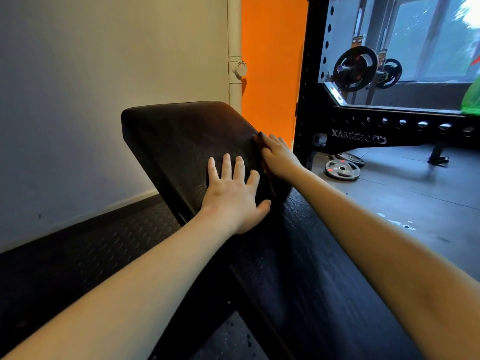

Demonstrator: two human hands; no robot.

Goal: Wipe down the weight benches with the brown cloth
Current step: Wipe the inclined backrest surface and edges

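Observation:
A black padded weight bench [176,141] runs from the lower right up to the middle, its far pad tilted upward. My left hand [233,193] lies flat on that pad with fingers spread, holding nothing. My right hand [279,157] presses the brown cloth [262,149] against the pad's right edge; only a narrow strip of cloth shows beside and below the hand, the rest is hidden under the palm.
A white wall [91,100] and black floor matting [91,250] lie to the left. A black power rack [389,131] stands at the right with a mirror behind it. Weight plates [342,168] lie on the grey floor near the rack's foot.

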